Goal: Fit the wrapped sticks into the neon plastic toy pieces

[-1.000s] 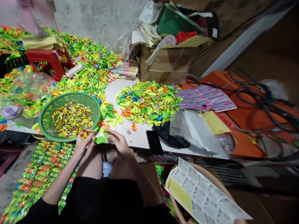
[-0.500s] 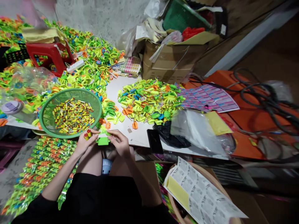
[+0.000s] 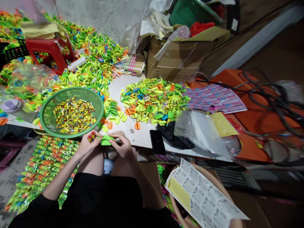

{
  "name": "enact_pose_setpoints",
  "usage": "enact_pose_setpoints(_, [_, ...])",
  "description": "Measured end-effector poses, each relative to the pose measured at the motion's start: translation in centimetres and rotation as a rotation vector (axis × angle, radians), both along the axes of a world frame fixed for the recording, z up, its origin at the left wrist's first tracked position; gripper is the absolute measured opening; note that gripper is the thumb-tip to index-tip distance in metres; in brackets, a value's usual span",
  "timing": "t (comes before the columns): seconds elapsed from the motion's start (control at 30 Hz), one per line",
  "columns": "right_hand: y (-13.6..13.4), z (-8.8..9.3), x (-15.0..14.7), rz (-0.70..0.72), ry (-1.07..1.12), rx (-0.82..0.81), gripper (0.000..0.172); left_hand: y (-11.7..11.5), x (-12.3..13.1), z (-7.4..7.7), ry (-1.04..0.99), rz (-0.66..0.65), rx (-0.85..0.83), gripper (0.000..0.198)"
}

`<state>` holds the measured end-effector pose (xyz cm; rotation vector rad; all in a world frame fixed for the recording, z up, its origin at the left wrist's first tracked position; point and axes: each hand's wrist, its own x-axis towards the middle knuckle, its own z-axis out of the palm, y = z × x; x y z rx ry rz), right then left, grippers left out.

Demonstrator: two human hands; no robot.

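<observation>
A small bright green plastic piece (image 3: 107, 140) is pinched between my two hands at the table's front edge. My left hand (image 3: 88, 144) grips its left side with thumb and finger, and also keeps a couple of yellow-and-red cylinders (image 3: 91, 136) tucked in its fingers. On the piece's right side, my right hand (image 3: 123, 145) closes its thumb and fingertips. Just beyond my left hand stands a green mesh basket (image 3: 42, 118) of many similar small cylinders (image 3: 73, 115). Loose plastic pieces (image 3: 114, 109) in green, yellow and orange lie beyond my fingers.
A heap of coloured plastic pieces (image 3: 152, 101) lies mid-table. A black phone (image 3: 157, 142) and clear plastic bags (image 3: 199, 131) are right of it. Behind stand a cardboard box (image 3: 173, 60) and a red stool (image 3: 47, 50). A lidded cup (image 3: 16, 109) stands at left.
The green piece has been turned in my fingers; its pale face showed before and a rounded green side shows now. The camera view has shifted slightly.
</observation>
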<state>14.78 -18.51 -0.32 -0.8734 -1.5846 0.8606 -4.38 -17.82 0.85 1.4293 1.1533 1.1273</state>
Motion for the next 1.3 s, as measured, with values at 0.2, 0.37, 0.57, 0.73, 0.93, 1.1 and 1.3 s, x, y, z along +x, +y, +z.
enact_pose_setpoints(0.2, [-0.4,0.1,0.2,0.003,-0.084,0.022,0.018,-0.1,0.6,0.9,0.068,-0.043,-0.043,0.021])
enact_pose_setpoints(0.37, [-0.3,-0.1,0.7,0.059,-0.076,0.025,0.017,0.3,0.0,1.5,0.195,-0.186,-0.021,0.012])
enact_pose_setpoints(0.57, [-0.1,-0.3,1.3,0.226,-0.064,-0.022,0.02,0.7,-1.0,1.3,0.262,-0.379,-0.022,0.02])
enact_pose_setpoints(0.73, [0.2,-0.9,1.3,0.254,-0.075,-0.052,0.022,0.6,-1.1,1.6,0.297,-0.466,-0.049,0.022])
enact_pose_setpoints(0.93, [0.1,-2.7,0.9,0.232,-0.087,-0.042,0.021,0.3,-0.6,1.8,0.392,-0.469,-0.065,0.03])
enact_pose_setpoints(1.1, [-0.2,-2.9,0.7,0.26,-0.134,0.005,0.02,0.0,0.0,1.4,0.354,-0.438,-0.066,0.039])
enact_pose_setpoints(1.3, [-0.3,-2.4,0.9,0.126,-0.074,0.014,0.017,-0.2,0.7,1.1,0.273,-0.325,-0.03,0.041])
